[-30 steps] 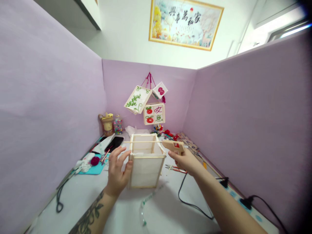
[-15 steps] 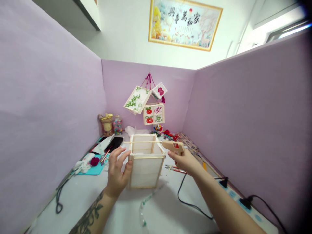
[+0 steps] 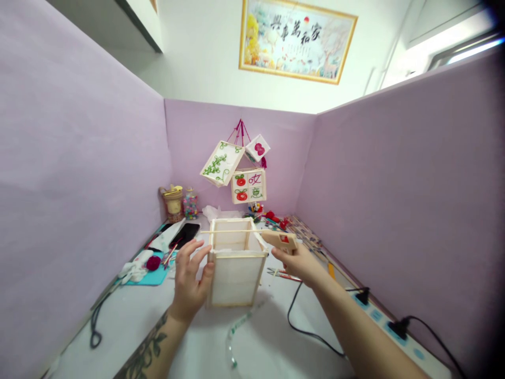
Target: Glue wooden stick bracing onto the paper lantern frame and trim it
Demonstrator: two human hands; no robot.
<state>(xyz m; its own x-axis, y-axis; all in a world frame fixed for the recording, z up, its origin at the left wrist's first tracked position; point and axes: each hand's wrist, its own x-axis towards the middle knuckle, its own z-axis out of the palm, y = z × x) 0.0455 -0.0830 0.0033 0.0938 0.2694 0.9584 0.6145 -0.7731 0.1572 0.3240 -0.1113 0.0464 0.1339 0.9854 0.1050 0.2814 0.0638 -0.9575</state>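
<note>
A box-shaped lantern frame [image 3: 237,280] of thin wooden sticks and white paper stands upright on the table, its top uncovered. My left hand [image 3: 192,273] grips its left side, thumb at the front corner and fingers along the upper edge. Across the top runs a thin wooden stick [image 3: 231,231], sticking out past the left side. In my right hand [image 3: 298,261] is a beige hot glue gun [image 3: 281,240], its nozzle pointing left at the stick's right end by the frame's right top edge. Whether nozzle and stick touch, I cannot tell.
Scissors [image 3: 283,273] lie right of the frame, near a black cord [image 3: 294,310] and a power strip [image 3: 394,329]. A phone [image 3: 184,235] and a dark red yarn ball [image 3: 153,262] are at left. Decorated lanterns [image 3: 249,186] hang at the back. A clear strip [image 3: 229,342] lies in front.
The glue gun's nozzle has dipped very slightly at the right top edge. My left hand and the lantern frame stay in place; the view has shifted a little.
</note>
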